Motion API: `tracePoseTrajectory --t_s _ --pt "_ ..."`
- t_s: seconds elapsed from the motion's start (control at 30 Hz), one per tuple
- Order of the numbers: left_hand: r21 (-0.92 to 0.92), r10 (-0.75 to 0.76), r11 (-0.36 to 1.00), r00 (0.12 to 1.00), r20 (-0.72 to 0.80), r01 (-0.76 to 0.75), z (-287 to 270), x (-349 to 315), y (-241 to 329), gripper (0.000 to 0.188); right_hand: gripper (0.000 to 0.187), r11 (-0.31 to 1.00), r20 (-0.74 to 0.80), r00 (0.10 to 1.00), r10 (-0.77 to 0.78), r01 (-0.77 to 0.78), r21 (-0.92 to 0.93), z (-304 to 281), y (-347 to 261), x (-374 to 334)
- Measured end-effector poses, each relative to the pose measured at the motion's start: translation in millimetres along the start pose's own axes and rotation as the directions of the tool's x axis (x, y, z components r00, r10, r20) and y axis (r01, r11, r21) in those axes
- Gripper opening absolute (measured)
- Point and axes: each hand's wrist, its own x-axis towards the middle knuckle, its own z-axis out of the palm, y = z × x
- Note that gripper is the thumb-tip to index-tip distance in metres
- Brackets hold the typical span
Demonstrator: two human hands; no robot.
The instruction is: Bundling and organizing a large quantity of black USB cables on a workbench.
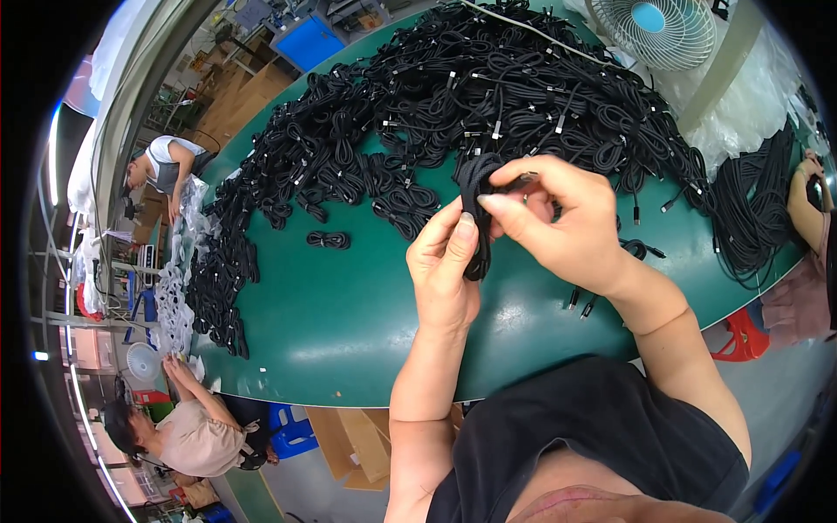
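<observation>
Between my two hands, above the green table (349,322), is a coiled black cable (475,187). My left hand (445,266) is closed round the lower part of the coil, thumb lying along it. At the coil's upper right, my right hand (562,218) pinches the cable with thumb and forefinger; its other fingers are curled and partly hidden. A small bundled cable (328,240) lies by itself on the table to the left. Under my right wrist rest loose cable plugs (586,305), partly covered by the arm.
A large heap of black cables (514,78) curves along the table's far side. A fan (654,30) stands at the far right, near long hanging cables (754,209). Co-workers sit at the left (187,427) and right edges. A cardboard box (353,444) is below the table.
</observation>
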Motion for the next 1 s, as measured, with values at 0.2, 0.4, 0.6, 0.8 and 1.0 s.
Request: tracePoseTrajectory --t_s 0.2,0.4,0.6,0.8,1.0 --pt "0.045 -0.030 0.999 0.999 0.015 0.029 0.5 -1.7 -0.7 0.033 0.010 0.985 -0.119 0.978 -0.173 0.171 -0.031 2.0 6.7 -1.1" --pt "-0.038 -0.031 0.999 0.996 0.078 0.034 2.0 -0.2 0.5 0.034 0.010 0.989 -0.083 0.986 -0.145 0.142 -0.041 -4.0 -0.2 3.0" --pt "0.064 -0.033 0.998 0.994 0.109 0.026 -0.5 -1.0 -2.8 0.036 0.009 0.899 -0.008 0.943 -0.332 0.314 -0.305 -7.3 5.6 1.1" --pt "-0.008 -0.082 0.997 0.993 0.090 0.083 3.7 2.3 2.6 0.044 0.045 0.830 -0.244 0.830 -0.502 0.383 -0.406 -9.4 5.9 7.2" --pt "-0.203 -0.121 0.963 0.959 0.255 0.176 1.9 1.4 4.8 0.049 0.028 0.988 -0.020 0.994 -0.104 0.106 0.112 -8.3 15.5 10.8"
